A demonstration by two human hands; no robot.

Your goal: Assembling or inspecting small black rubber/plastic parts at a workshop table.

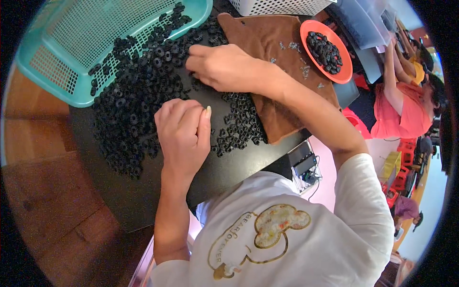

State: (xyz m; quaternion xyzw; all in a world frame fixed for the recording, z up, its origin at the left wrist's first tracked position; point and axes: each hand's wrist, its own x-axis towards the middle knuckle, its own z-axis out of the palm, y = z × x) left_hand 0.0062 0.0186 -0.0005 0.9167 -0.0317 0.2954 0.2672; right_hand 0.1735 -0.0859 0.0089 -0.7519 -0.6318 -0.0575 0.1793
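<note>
A heap of small black plastic parts with round holes [126,107] covers the dark table. Over its near right edge is my left hand [184,126], closed with the fingers curled under and the thumb along the side; whatever they hold is hidden. Farther off, my right hand [220,67] reaches to the heap's far right side, its fingers bent down and pressed together, their tips out of sight. Between my hands and a brown cloth [282,103] lies a looser group of small black pieces [239,122]. Little metal coil springs [306,71] are scattered on the cloth.
A teal perforated basket [60,93] lies tipped at the far left, black parts spilling from it. An orange plate [346,71] of black pieces is right of the cloth. A white basket [282,7] and clear bin [361,21] stand behind. People sit at the right.
</note>
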